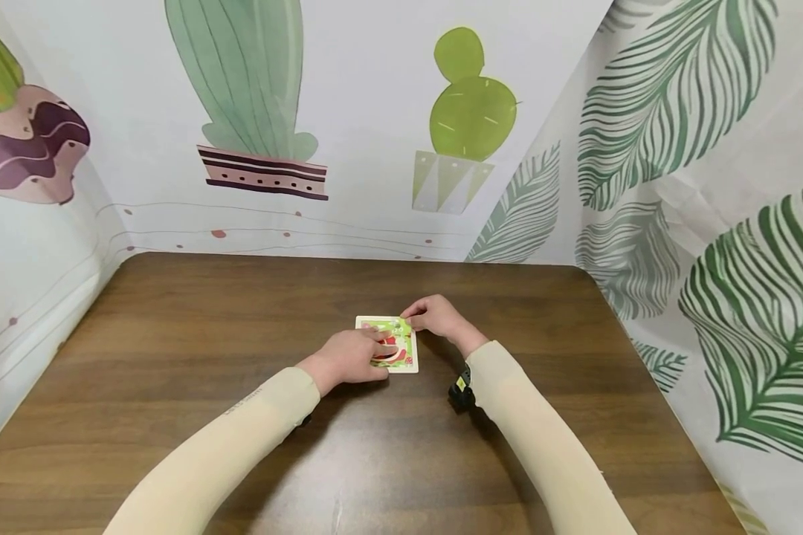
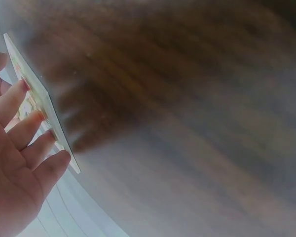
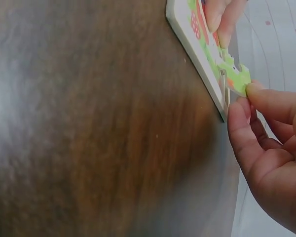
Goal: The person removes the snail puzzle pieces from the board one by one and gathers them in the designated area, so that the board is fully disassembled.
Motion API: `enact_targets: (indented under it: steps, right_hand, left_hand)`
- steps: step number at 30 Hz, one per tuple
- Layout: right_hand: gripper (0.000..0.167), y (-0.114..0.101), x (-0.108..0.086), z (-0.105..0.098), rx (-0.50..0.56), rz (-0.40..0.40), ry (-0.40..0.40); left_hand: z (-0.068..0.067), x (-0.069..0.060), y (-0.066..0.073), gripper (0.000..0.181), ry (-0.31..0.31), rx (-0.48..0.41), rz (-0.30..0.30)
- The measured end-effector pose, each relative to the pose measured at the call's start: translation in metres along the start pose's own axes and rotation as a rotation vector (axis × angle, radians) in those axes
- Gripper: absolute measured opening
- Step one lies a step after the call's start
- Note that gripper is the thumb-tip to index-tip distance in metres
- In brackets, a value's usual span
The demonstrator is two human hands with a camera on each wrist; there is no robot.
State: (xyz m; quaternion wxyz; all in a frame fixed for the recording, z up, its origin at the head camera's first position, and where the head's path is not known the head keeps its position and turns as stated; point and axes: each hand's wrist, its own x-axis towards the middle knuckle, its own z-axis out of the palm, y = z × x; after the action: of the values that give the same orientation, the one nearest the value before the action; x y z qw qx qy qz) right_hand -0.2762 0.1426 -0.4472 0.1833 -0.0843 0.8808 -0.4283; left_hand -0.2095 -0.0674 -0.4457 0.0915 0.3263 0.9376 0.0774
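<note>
Nearest: two cream sleeves, the left sleeve (image 1: pixel 241 431) and the right sleeve (image 1: pixel 542 423), with a black wrist device (image 1: pixel 460 397) at the right cuff. Further up, the left hand (image 1: pixel 349 357) lies over the picture board (image 1: pixel 414 364), fingers extended and spread, tips on its printed face, grasping nothing. The board sits flat on the desk (image 1: pixel 194 319), between the hands: under the left fingers, its far right corner at the right hand (image 1: pixel 439 316). That hand is closed down to a pinch, thumb and finger on the edge of a green jigsaw piece (image 3: pixel 240 81), which is tilted up off that corner, its inner side at the board.

Step looks like working the corner piece, out or in; can't tell which. Next move probably calls for the left hand steadying the board and the right keeping its pinch: lift clear if removing, level and press if fitting. Risk: neighbouring pieces could pop loose.

Beyond: backdrop (image 1: pixel 375 111) with cacti and leaves.
</note>
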Motion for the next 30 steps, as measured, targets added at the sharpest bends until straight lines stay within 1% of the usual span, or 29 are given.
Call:
enact_targets:
  steps: [3,9,17,25,30]
  right_hand:
    - [0.021,-0.0011,-0.0001,0.0013,0.024,0.004,-0.001]
    - [0.02,-0.0019,0.0024,0.0038,-0.013,-0.013,0.015]
    - [0.019,-0.003,0.0022,0.0043,0.0,0.0,0.039]
    - [0.019,-0.0053,0.0023,0.0024,0.013,0.003,0.032]
    - [0.02,-0.0075,0.0003,-0.0003,0.016,0.02,0.031]
  left_hand:
    - [-0.0005,0.0001,-0.0005,0.053,-0.008,-0.004,0.005]
    - [0.0,-0.0008,-0.0014,0.055,-0.03,-0.031,0.001]
    - [-0.0004,-0.0022,0.0,0.056,-0.021,-0.042,-0.003]
    - [0.0007,-0.0021,-0.0014,0.056,-0.029,-0.046,-0.003]
    - [0.0009,-0.0025,-0.0022,0.056,-0.03,-0.045,-0.003]
